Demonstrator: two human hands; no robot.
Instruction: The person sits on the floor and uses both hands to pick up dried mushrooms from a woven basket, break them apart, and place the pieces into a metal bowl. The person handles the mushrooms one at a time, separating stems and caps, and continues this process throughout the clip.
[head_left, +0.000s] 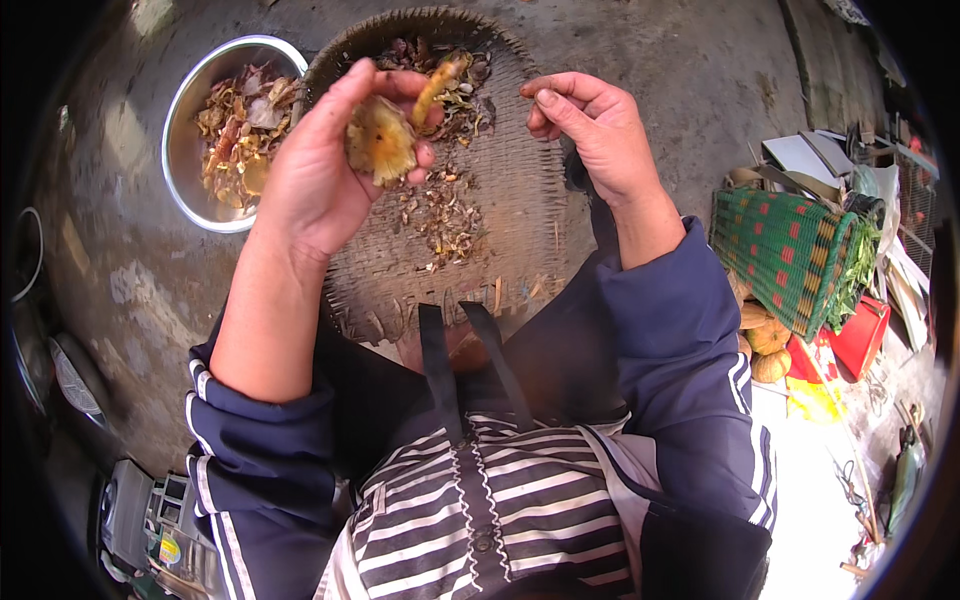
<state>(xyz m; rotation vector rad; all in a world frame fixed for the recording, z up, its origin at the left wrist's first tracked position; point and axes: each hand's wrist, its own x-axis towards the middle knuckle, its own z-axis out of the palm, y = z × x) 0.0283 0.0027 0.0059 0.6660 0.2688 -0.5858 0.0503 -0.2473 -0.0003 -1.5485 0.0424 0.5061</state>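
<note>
My left hand (326, 142) is raised over the left part of a round woven bamboo tray (517, 202), palm turned up. In it lies a yellow-brown mushroom cap (381, 142) with a ragged edge and a dark spot near its middle. A yellow mushroom stem (439, 90) sticks up by the fingers; whether it joins the cap cannot be told. My right hand (592, 124) is above the tray's right edge, thumb pressed to the curled index finger, with nothing visible between them. Mushroom pieces (476, 75) and small trimmings (442, 221) lie on the tray below.
At the left, a steel basin (180, 150) holds mushrooms (244, 127) and stands against the tray. To the right are a green woven basket (780, 247) with leafy greens (855, 270), several pumpkins (769, 337) and a red bag (862, 337) on the concrete floor (667, 45).
</note>
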